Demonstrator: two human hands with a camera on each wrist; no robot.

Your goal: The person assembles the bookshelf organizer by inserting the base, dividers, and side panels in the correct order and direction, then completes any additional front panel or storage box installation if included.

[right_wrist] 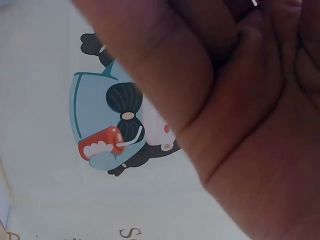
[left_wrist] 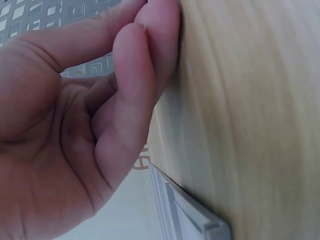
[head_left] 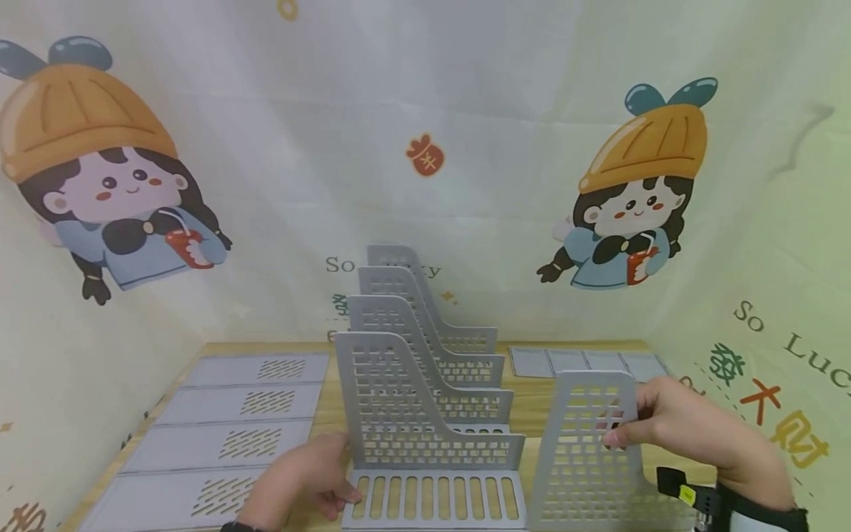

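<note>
A cartoon-printed backdrop (head_left: 425, 148) wraps round the wooden table (head_left: 532, 403). On the table's left lie flat grey panels (head_left: 233, 421), and a smaller row of panels (head_left: 585, 362) lies at the far right.

At the centre stands the assembled file rack (head_left: 425, 391), its four perforated dividers rising one behind another, its long axis running away from the person. The loose divider (head_left: 585, 451) stands upright just to the rack's right, its face parallel to those already fitted.

The right hand (head_left: 685, 428) pinches the loose divider near its top right edge, fingers curled over the grid. It is the hand nearer that piece. The left hand (head_left: 299, 480) rests at the rack's front left corner, fingers loosely bent against the base and the table, gripping nothing.

The loose divider's foot is cut off by the frame's lower edge. Both wrist views show mostly palm: the left shows fingertips (left_wrist: 160, 30) pressed to the wood, the right only the backdrop behind the hand.
</note>
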